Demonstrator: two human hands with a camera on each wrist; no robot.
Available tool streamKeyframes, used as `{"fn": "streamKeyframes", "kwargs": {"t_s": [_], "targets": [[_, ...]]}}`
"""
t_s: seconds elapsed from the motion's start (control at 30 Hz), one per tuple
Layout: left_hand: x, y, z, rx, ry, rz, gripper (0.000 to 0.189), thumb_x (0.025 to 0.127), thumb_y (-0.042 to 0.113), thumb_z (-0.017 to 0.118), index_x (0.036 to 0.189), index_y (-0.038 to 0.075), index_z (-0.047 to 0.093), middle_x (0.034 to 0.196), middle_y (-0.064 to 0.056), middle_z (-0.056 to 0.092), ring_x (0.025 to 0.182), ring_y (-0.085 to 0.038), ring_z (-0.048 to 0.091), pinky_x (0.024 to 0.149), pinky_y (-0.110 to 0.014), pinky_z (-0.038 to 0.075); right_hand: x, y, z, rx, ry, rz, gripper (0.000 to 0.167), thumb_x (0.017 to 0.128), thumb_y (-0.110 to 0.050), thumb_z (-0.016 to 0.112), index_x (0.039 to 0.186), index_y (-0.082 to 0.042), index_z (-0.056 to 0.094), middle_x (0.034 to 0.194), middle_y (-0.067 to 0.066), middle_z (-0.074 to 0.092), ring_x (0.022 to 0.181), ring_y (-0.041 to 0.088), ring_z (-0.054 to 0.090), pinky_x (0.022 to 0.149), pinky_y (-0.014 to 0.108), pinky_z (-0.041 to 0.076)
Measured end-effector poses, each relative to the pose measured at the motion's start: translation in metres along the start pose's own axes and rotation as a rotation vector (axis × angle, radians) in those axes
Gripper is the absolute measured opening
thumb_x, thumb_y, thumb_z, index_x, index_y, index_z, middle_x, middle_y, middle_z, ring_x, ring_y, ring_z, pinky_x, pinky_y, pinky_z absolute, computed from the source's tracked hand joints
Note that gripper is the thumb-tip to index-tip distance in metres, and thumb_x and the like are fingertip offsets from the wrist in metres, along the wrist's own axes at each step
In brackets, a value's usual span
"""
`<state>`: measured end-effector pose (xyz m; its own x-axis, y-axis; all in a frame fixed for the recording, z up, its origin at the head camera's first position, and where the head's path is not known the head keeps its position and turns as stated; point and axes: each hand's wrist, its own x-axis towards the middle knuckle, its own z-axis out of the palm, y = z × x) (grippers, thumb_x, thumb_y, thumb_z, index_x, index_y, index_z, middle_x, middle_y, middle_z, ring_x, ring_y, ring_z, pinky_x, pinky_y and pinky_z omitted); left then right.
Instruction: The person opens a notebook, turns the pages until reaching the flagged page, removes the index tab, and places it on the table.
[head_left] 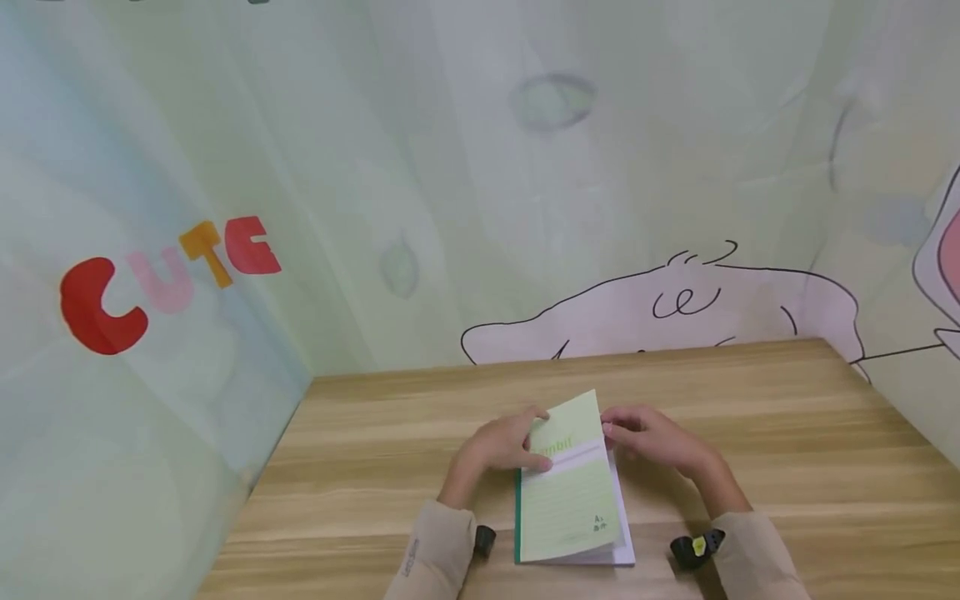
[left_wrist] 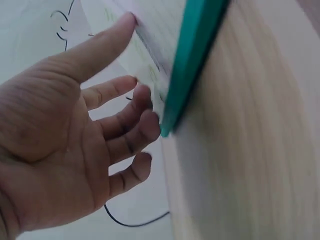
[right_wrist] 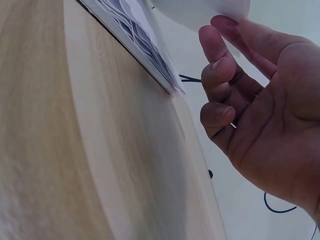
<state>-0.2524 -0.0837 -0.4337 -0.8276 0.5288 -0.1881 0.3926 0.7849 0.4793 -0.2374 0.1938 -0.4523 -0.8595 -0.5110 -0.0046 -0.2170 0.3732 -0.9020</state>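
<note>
A notebook (head_left: 566, 512) with a pale green cover, a white band and a dark green spine lies on the wooden table. Its cover is raised along the right side, and white pages (right_wrist: 135, 35) show beneath it. My right hand (head_left: 652, 437) pinches the right edge of the cover between thumb and index finger, its other fingers curled in. From the left, my left hand (head_left: 506, 442) rests on the cover with thumb and fingertips. In the left wrist view its fingers are spread and slightly bent beside the green spine (left_wrist: 187, 60).
The wood-grained table (head_left: 375, 467) reaches to a printed curtain (head_left: 420, 167) behind it and at the sides. The curtain carries cartoon drawings and coloured letters. Each wrist wears a small black device, one of them a camera (head_left: 693, 550) by the right sleeve.
</note>
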Motion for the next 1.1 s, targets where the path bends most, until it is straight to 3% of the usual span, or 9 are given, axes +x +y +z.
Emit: {"fn": "streamKeyframes", "kwargs": {"t_s": [0.07, 0.2, 0.37, 0.5, 0.6, 0.67, 0.8, 1.1], "targets": [[0.000, 0.008, 0.003, -0.010, -0.021, 0.033, 0.067, 0.088, 0.039, 0.077, 0.143, 0.014, 0.049, 0.078, 0.004, 0.059, 0.066, -0.008, 0.052, 0.060, -0.024, 0.042, -0.001, 0.000, 0.000, -0.006, -0.005, -0.007, 0.024, 0.104, -0.023, 0.055, 0.115, -0.007, 0.068, 0.096, 0.007, 0.066, 0.081, 0.025, 0.058, 0.067, 0.032, 0.051], [-0.001, 0.028, 0.009, -0.015, -0.025, 0.097, 0.057, 0.094, 0.047, 0.067, 0.138, 0.013, 0.053, 0.075, 0.008, 0.059, 0.063, -0.005, 0.051, 0.058, -0.021, 0.042, -0.002, 0.000, 0.000, -0.015, -0.026, 0.004, 0.025, 0.105, -0.026, 0.054, 0.112, -0.008, 0.070, 0.094, 0.008, 0.065, 0.075, 0.023, 0.056, 0.065, 0.030, 0.049], [-0.001, 0.051, 0.016, 0.010, 0.023, 0.067, 0.061, 0.093, 0.062, 0.057, 0.127, 0.012, 0.060, 0.068, 0.006, 0.056, 0.059, -0.007, 0.050, 0.055, -0.023, 0.039, -0.001, 0.002, -0.001, -0.016, -0.058, 0.008, 0.027, 0.104, -0.027, 0.055, 0.111, -0.007, 0.072, 0.091, 0.009, 0.065, 0.070, 0.019, 0.054, 0.062, 0.028, 0.047], [-0.001, 0.061, 0.023, 0.049, 0.076, 0.022, 0.056, 0.088, 0.068, 0.060, 0.092, 0.013, 0.065, 0.058, 0.008, 0.049, 0.053, -0.007, 0.046, 0.051, -0.023, 0.036, 0.000, 0.001, -0.001, 0.038, -0.099, -0.006, 0.025, 0.104, -0.023, 0.055, 0.111, -0.004, 0.071, 0.090, 0.009, 0.065, 0.070, 0.017, 0.055, 0.062, 0.026, 0.048], [-0.002, 0.065, 0.027, 0.039, 0.107, -0.007, 0.058, 0.086, 0.067, 0.064, 0.062, 0.015, 0.053, 0.048, 0.010, 0.037, 0.046, -0.006, 0.038, 0.047, -0.021, 0.029, 0.000, 0.000, 0.000, 0.107, -0.140, -0.007, 0.025, 0.104, -0.019, 0.055, 0.113, -0.001, 0.068, 0.092, 0.010, 0.066, 0.070, 0.016, 0.057, 0.063, 0.027, 0.050], [-0.003, 0.066, 0.028, 0.021, 0.117, -0.025, 0.063, 0.086, 0.065, 0.066, 0.053, 0.016, 0.043, 0.044, 0.010, 0.030, 0.043, -0.006, 0.033, 0.045, -0.022, 0.024, 0.000, -0.001, 0.001, 0.133, -0.159, -0.004, 0.024, 0.104, -0.017, 0.055, 0.114, 0.000, 0.067, 0.093, 0.010, 0.067, 0.068, 0.016, 0.057, 0.064, 0.027, 0.050], [-0.003, 0.065, 0.028, -0.012, 0.118, -0.037, 0.061, 0.087, 0.062, 0.065, 0.052, 0.018, 0.042, 0.043, 0.010, 0.033, 0.042, -0.006, 0.035, 0.044, -0.022, 0.024, 0.000, -0.003, 0.002, 0.124, -0.162, 0.007, 0.023, 0.103, -0.016, 0.055, 0.113, 0.000, 0.067, 0.092, 0.010, 0.067, 0.068, 0.015, 0.057, 0.065, 0.027, 0.049], [-0.002, 0.060, 0.026, -0.104, 0.050, -0.036, 0.042, 0.094, 0.051, 0.062, 0.068, 0.018, 0.069, 0.055, 0.009, 0.061, 0.050, -0.008, 0.054, 0.049, -0.023, 0.036, 0.000, -0.006, 0.004, -0.009, -0.079, 0.073, 0.028, 0.104, -0.025, 0.055, 0.110, 0.000, 0.066, 0.084, 0.009, 0.063, 0.069, 0.020, 0.054, 0.062, 0.028, 0.046]]}}
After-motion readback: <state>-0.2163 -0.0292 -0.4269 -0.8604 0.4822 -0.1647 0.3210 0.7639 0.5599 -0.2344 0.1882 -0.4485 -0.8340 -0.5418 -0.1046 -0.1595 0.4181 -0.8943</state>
